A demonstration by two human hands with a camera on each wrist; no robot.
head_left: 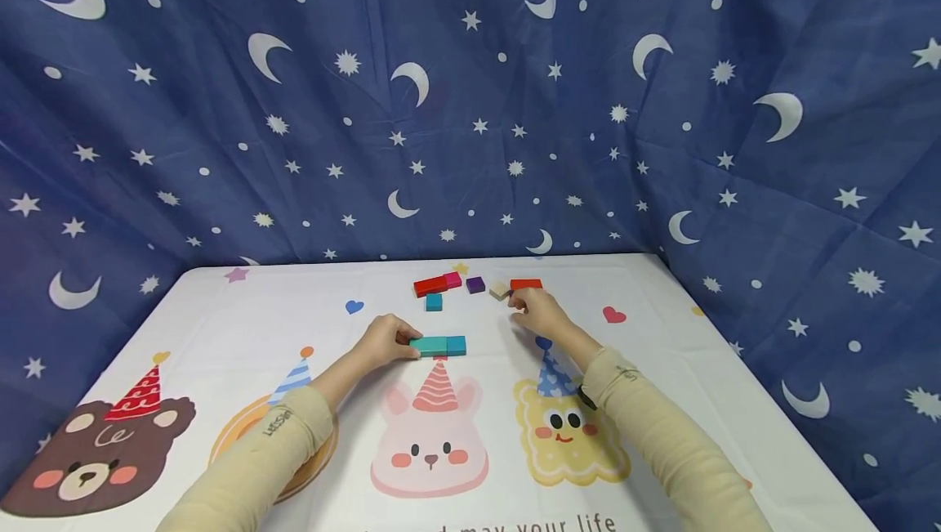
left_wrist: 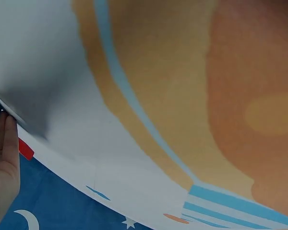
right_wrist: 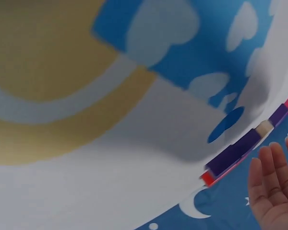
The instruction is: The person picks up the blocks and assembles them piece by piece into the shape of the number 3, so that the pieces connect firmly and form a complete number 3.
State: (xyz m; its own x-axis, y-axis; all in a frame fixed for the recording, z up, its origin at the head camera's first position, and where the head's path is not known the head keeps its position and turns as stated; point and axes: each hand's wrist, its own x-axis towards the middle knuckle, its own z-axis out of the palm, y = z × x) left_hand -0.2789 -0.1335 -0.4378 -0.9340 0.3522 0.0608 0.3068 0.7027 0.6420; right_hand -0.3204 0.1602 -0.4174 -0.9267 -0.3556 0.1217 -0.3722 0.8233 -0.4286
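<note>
- The left hand [head_left: 385,341] has its thumb and fingers clamped on the left end of the teal block [head_left: 430,346], on the near middle of the tabletop [head_left: 257,324].
- The blue block [head_left: 457,345] sits against the teal block's right end. Nothing visible fastens the two, so a twist or sideways push from the left hand could open a gap or skew the row.
- Farther off and to the right, the right hand [head_left: 542,313] has its fingers fairly straight in its wrist view, closed on nothing that I can see; whether the fingertips touch a block I cannot tell.
- It reaches over the long purple block [right_wrist: 233,152], which lies along the near side of the orange-red block [head_left: 525,283]. These two look close enough that pinching one could drag or tip the other.
- The beige block [head_left: 499,291] is just left of those fingertips; a wide grasp might knock it into the small purple block [head_left: 475,285].
- Farther left, the red block [head_left: 430,287] and pink block [head_left: 452,279] lie end to end, with the small blue-green block [head_left: 434,302] just nearer; a low leftward sweep could scatter them.
</note>
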